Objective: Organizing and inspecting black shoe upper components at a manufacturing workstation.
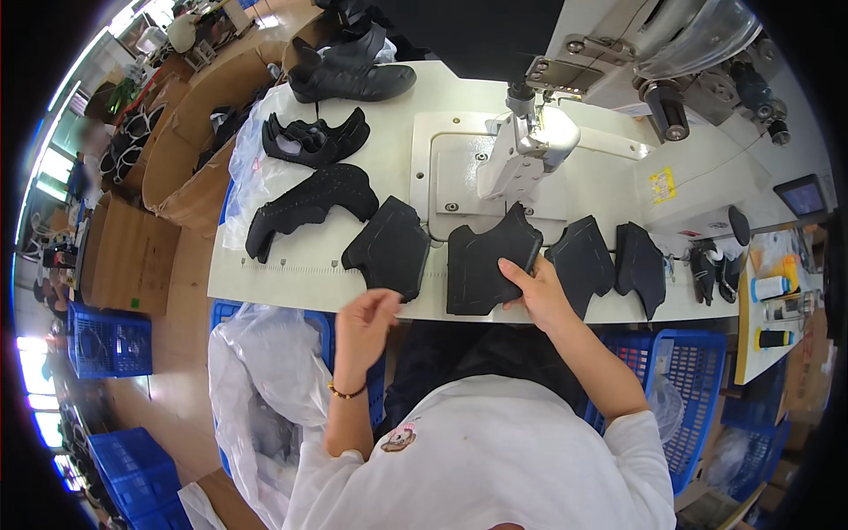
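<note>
My right hand grips a stack of black shoe-upper pieces at its right side, thumb on top, at the table's front edge below the sewing machine head. My left hand, bent at the wrist, hovers by the lower edge of another stack of black cut pieces. Its fingers are curled together; anything between them is hidden. To the right of the held stack lie two more black stacks, one close by and another farther right.
A black shoe and stitched black uppers stand on the table's left side. Blue baskets flank my lap, the left one under clear plastic. Thread cones stand at right. A large carton is beyond the table at left.
</note>
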